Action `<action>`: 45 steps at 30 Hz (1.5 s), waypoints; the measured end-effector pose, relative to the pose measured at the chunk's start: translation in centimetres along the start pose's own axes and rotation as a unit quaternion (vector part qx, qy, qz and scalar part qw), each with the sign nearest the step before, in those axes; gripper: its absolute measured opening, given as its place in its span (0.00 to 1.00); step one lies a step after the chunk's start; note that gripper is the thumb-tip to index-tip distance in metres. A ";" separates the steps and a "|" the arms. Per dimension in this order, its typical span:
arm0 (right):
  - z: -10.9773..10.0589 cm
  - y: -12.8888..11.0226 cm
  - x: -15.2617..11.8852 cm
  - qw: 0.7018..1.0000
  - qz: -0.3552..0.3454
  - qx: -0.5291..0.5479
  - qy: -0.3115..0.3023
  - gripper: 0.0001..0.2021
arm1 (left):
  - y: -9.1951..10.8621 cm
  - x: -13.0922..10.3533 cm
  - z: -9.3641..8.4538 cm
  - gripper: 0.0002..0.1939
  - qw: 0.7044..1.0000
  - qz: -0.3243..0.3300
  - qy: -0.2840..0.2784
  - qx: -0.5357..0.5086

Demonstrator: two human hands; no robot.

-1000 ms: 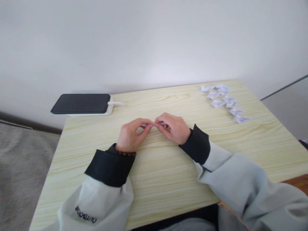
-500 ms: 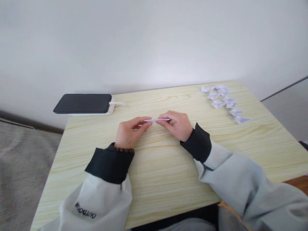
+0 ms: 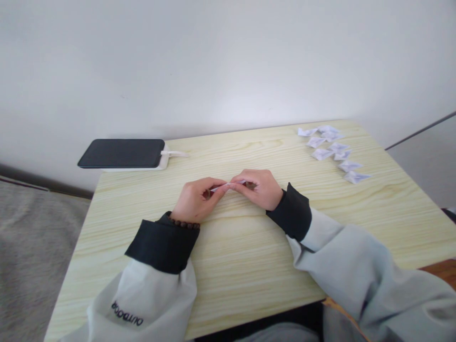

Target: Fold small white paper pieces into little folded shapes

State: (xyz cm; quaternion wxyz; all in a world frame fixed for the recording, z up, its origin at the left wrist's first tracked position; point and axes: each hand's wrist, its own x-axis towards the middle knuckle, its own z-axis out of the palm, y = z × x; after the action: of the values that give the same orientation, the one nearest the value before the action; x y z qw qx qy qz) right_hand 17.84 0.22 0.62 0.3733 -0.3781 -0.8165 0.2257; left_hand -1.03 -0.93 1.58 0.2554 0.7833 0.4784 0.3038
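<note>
Between my two hands is a small folded piece of white paper (image 3: 240,182), seen nearly edge-on and mostly covered by fingers. My left hand (image 3: 199,195), with a dark bead bracelet at the wrist, pinches its left part between thumb and forefinger. From the other side my right hand (image 3: 259,188) pinches it the same way, and the fingertips of both hands meet near its middle. Both hands are over the middle of the pale wood-grain table (image 3: 245,256). The exact fold of the paper cannot be made out.
Several small folded white paper pieces (image 3: 321,153) lie at the table's back right. At the back left, a dark phone (image 3: 123,153) rests on a white block, a white cable (image 3: 178,153) at its right end. A white wall (image 3: 228,66) rises behind the table.
My hands have come closer together, so their fingertips now touch at the middle of the paper. The paper has dropped slightly toward me and bends up at its centre.
</note>
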 end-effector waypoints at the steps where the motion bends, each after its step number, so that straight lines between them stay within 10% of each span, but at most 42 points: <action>1: 0.0 0.0 0.0 1.000 0.001 0.000 -0.002 0.10 | 0.0 0.0 0.0 0.14 1.000 0.003 -0.009 0.002; 45: -0.1 -0.3 -0.1 0.994 0.081 0.070 -0.036 0.12 | -0.1 -0.3 -0.2 0.18 0.999 0.000 -0.018 0.047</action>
State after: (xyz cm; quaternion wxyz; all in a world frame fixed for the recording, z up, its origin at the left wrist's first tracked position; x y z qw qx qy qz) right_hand 17.80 -0.07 0.79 0.3501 -0.4073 -0.7783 0.3251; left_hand -1.30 -1.10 1.57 0.2268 0.7999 0.4873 0.2670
